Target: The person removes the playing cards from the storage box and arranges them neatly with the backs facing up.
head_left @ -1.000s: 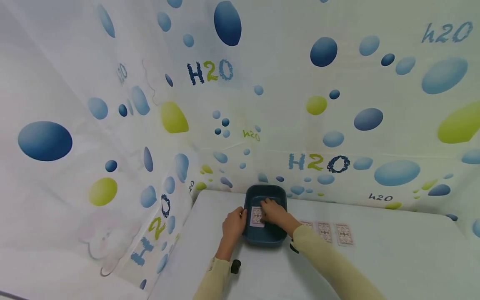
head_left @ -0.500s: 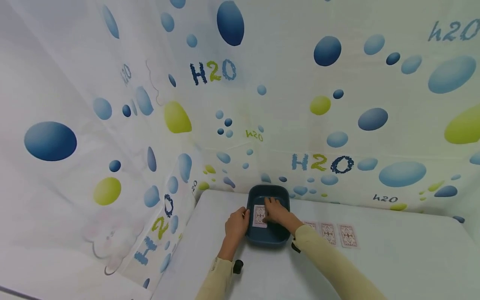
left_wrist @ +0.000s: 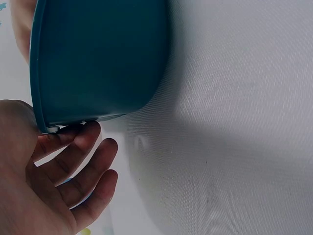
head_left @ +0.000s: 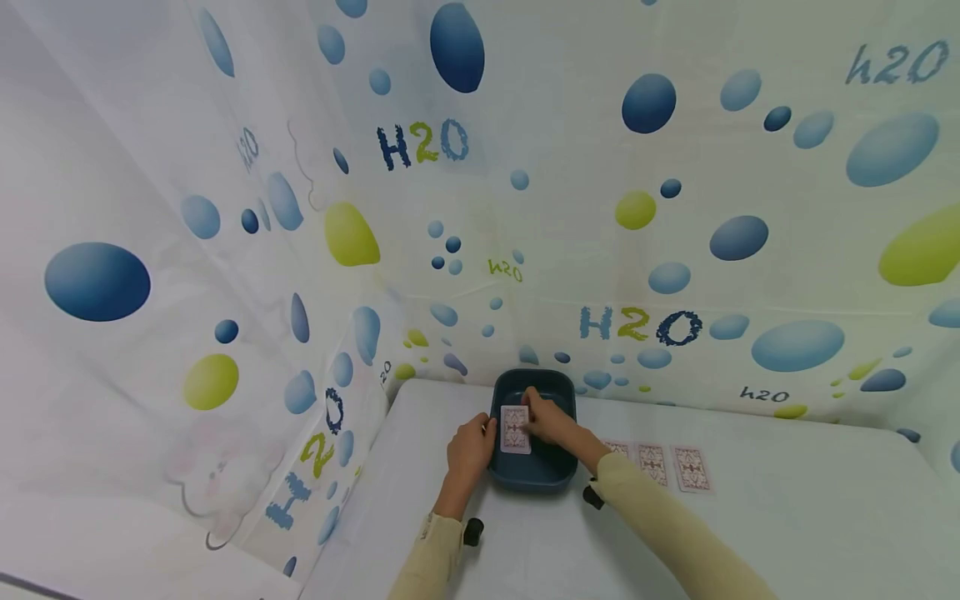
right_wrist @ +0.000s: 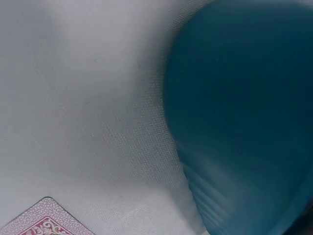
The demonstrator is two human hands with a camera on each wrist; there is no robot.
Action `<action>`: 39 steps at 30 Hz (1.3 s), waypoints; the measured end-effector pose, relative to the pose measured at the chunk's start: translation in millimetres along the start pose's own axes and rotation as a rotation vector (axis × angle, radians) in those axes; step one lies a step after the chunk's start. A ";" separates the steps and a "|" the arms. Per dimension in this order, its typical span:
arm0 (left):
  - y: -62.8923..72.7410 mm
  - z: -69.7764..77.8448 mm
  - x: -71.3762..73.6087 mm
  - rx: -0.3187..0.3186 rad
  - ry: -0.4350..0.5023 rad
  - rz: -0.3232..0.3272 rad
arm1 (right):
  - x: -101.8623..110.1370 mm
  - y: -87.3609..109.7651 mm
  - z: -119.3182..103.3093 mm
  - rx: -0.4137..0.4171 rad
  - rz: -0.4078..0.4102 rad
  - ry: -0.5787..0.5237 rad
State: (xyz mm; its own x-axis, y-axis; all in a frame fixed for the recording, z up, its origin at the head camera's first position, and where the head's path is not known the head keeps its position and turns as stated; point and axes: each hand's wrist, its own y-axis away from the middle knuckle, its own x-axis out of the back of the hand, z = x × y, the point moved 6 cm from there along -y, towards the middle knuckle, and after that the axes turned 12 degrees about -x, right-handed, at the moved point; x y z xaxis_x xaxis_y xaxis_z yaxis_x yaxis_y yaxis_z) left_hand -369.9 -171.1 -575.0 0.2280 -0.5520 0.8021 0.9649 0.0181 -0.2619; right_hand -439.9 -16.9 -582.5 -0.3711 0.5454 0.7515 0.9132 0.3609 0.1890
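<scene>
A dark teal plastic basin [head_left: 534,482] stands on the white table, near its back edge. At the basin's left rim, my left hand [head_left: 470,450] grips the edge. In the left wrist view several fingers [left_wrist: 93,188] of that hand curl outside the wall, with the thumb side hidden behind the rim. My right hand [head_left: 552,421] reaches over the right rim and pinches the right edge of a playing card [head_left: 513,430], red-patterned back up, inside the basin. The right wrist view shows mainly the basin's outer wall [right_wrist: 234,98]; the right fingers are hidden there.
To the right of the basin, three face-down playing cards lie in a row: one partly behind the right forearm [head_left: 618,448], a middle card [head_left: 651,463] and an outer card [head_left: 692,469]. A patterned curtain [head_left: 555,250] hangs behind and left of the white table [head_left: 795,500].
The right hand's fingers have drawn together at the card's edge, and the card now sits slightly higher in the head view. The left hand stays on the rim.
</scene>
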 end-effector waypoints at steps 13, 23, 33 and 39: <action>-1.3 -1.0 -3.3 0.027 -0.013 -0.018 | 36.5 27.9 10.9 0.038 -0.001 -0.253; -1.1 1.8 -0.3 0.026 -0.018 -0.006 | 72.3 64.4 50.6 -0.017 -0.058 -0.382; -1.1 1.7 -1.4 0.009 -0.001 -0.013 | 111.7 99.7 111.4 -0.009 -0.053 -0.368; -0.5 3.1 0.4 -0.017 -0.016 0.001 | 129.5 121.0 152.9 -0.057 -0.026 -0.341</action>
State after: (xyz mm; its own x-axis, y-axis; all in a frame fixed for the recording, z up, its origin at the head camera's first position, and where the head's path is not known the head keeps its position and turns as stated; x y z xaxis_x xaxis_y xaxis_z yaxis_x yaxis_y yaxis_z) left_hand -369.9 -168.8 -572.9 0.2308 -0.5386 0.8103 0.9625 0.0044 -0.2713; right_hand -403.1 213.0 -558.9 -0.4200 0.7616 0.4936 0.9073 0.3401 0.2474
